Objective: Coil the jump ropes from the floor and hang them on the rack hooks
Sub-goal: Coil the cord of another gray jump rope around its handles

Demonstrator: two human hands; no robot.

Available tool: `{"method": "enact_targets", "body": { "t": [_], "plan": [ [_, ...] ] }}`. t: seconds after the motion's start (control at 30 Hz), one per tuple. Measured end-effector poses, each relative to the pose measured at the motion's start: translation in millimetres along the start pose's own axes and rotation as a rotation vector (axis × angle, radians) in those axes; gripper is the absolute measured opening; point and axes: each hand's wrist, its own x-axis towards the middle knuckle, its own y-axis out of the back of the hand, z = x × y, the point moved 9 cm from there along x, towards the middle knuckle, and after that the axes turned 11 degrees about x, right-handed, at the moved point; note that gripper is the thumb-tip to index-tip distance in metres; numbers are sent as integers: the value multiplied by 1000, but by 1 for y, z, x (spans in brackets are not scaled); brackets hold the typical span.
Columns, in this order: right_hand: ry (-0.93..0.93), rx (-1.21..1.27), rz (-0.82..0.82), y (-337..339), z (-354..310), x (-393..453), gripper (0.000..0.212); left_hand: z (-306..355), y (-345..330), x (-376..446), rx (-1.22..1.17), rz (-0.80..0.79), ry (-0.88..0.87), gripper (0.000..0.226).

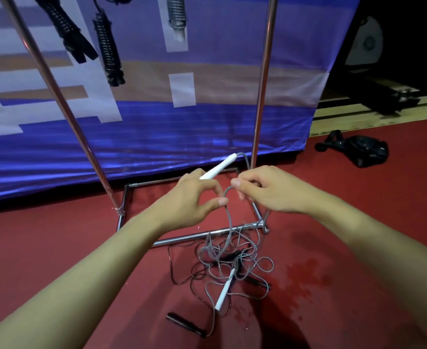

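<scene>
1. The grey jump rope (228, 217) runs up from a tangle on the red floor (358, 222) to both hands, which are raised in the middle of the view, in front of the rack.
2. The left hand (194, 197) is curled round one white handle (218, 168) of that rope; the handle sticks out up and to the right past the fingers, and the cord loops off its far tip.
3. The right hand (265, 188), just right of the left, pinches a bend of the grey cord between thumb and curled fingers.
4. The rope's second white handle (223, 290) lies on the floor in the near part of the tangle.
5. A black jump rope (182, 270) is mixed into the same heap; one black handle (186, 323) lies nearest the camera.
6. The chrome rack (260, 96) stands just beyond the heap, its base bars on the floor and two uprights rising left and right.
7. Three coiled ropes hang at the top: two black coils (108, 51) on the left and a grey coil (177, 13) further right.
8. A blue banner (157, 132) hangs behind the rack.
9. A black bag (363, 149) lies on the floor, far right.
</scene>
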Motion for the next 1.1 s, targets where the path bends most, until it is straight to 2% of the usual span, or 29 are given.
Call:
{"method": "enact_targets", "body": {
  "t": [0.13, 0.23, 0.37, 0.43, 0.57, 0.63, 0.7, 0.77, 0.83, 0.93, 1.03, 1.1],
  "plan": [
    [-63, 235, -85, -10, -1, -6, 36, 12, 1, -4, -6, 53, -94, 31],
    [-90, 202, -153, -17, -5, -10, 36, 15, 7, -1, 58, 69, -156, 33],
    [-319, -47, -262, 0, 26, -20, 49, -39, 35, 0, 187, 141, -19, 29],
    [-402, -29, -275, 11, 44, -28, 50, -76, 45, -9, 250, 180, 80, 28],
    [-469, 17, -282, 24, 62, -43, 47, -138, 46, -31, 338, 137, 264, 13],
    [-434, 14, -277, 23, 63, -42, 47, -146, 40, -35, 337, 72, 315, 6],
    [-341, 57, -223, 20, 54, -35, 44, -135, 31, -34, 314, -31, 342, 32],
    [-241, 83, -180, 13, 39, -28, 40, -102, 26, -30, 232, -72, 301, 45],
    [-136, 47, -178, -1, 20, -21, 36, -54, 23, -24, 88, -56, 207, 44],
    [-45, 100, -129, -14, -2, -10, 34, 4, -2, -15, -7, -148, 56, 37],
    [-67, 190, -61, -7, -5, -8, 37, 20, -10, -10, -82, -169, -17, 19],
    [-175, 200, -128, -9, 6, -14, 43, 8, 7, -6, -82, -92, -9, 24]
  ]
}}
